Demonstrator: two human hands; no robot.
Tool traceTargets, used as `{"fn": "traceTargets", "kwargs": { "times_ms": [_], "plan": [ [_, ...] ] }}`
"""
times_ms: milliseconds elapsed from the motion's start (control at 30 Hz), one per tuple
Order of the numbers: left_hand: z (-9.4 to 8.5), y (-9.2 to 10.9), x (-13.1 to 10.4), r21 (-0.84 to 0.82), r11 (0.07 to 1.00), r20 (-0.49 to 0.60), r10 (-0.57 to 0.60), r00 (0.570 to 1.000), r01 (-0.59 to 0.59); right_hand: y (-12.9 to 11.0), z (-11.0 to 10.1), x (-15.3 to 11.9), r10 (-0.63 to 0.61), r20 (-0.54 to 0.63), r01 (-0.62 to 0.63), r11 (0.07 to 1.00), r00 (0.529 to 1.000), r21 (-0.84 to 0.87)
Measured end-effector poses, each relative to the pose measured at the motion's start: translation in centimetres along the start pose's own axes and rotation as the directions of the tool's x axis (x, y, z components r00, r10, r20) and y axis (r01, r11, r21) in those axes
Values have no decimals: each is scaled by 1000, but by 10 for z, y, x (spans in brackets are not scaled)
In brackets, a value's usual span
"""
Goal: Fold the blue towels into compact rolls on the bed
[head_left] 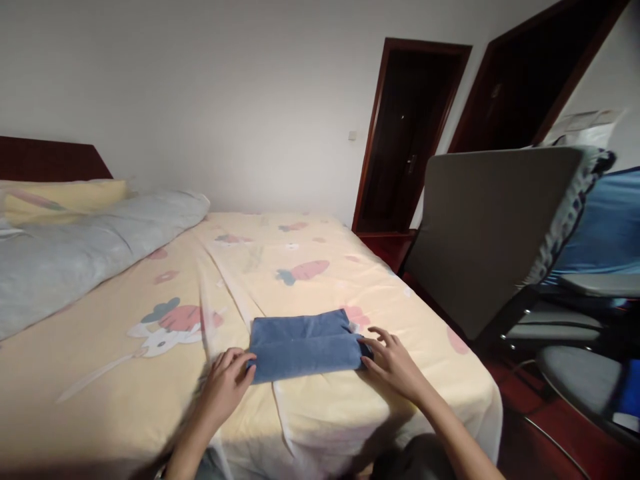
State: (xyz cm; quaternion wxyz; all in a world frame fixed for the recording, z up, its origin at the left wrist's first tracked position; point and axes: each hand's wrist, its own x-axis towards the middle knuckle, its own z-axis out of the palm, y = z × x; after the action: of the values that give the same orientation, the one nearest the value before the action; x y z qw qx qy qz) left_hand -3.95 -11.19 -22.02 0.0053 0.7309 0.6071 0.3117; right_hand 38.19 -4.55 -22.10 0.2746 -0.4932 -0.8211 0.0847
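Observation:
A blue cloth [305, 348], folded into a flat rectangle, lies on the yellow patterned bedsheet [330, 403] near the bed's front edge. My left hand [231, 381] is closed on the cloth's left end, thumb and forefinger at its corner. At the right end, my right hand [393, 363] touches the cloth with its thumb and forefinger, the other fingers spread above the sheet. A small white tag shows by the cloth's upper right corner.
A rolled grey quilt [115, 230] and a yellow pillow [65, 200] lie at the left by the dark headboard [50, 159]. On the right stand a large grey panel [495, 233] and a grey stool [577, 377]. Dark doors [410, 140] are behind.

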Motion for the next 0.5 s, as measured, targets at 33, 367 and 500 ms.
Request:
{"fn": "traceTargets", "kwargs": {
  "times_ms": [33,367,500],
  "plan": [
    [-3,0,-2,-16,999,20,45,999,-45,-1,-2,-1,-55,10,55,998,998,-7],
    [6,-16,26,-248,963,165,-65,984,106,11,10,35,42,85,-74,910,995,409],
    [18,-22,65,-283,896,113,-322,940,341,20,18,78,279,147,-315,815,949,487]
  ]
}}
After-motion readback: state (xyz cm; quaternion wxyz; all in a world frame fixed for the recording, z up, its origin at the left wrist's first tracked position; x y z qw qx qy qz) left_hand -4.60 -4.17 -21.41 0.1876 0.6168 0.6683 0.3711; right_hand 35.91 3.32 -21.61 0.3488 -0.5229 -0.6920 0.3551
